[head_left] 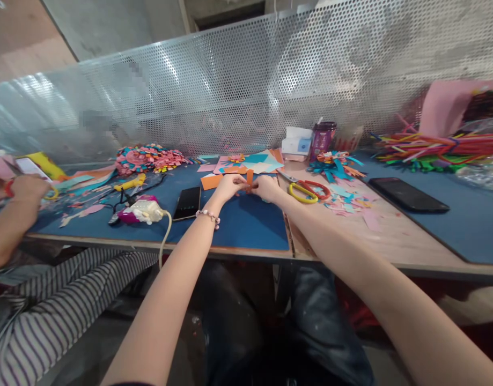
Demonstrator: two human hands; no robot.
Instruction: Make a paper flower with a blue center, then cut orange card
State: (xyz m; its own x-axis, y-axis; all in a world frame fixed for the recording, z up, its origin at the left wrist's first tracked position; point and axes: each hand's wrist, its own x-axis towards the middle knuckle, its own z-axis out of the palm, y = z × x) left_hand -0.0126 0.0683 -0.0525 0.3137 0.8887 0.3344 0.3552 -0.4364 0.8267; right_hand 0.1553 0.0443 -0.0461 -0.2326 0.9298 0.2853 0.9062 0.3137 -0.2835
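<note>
My left hand (230, 186), with a beaded bracelet on the wrist, is closed on one side of an orange paper strip (250, 176). From the other side my right hand (265, 188) pinches the same strip, its fingertips close to the left ones. The strip stands up between the hands over the blue mat (250, 228); its lower part is hidden by fingers. Behind the hands lie blue and orange paper sheets (259, 161) and a small orange paper flower (236, 158). Scissors (303, 194) with yellow and red handles rest just right of my right hand.
A phone (188, 202) and a glue gun (144, 210) with a cord lie left. Paper scraps (345, 199), a fringed paper bundle (337, 165), a purple cup (322, 140) and another phone (407, 194) are right. At far left, a co-worker's hand (29, 188) holds scissors. A perforated metal panel (238, 86) stands behind.
</note>
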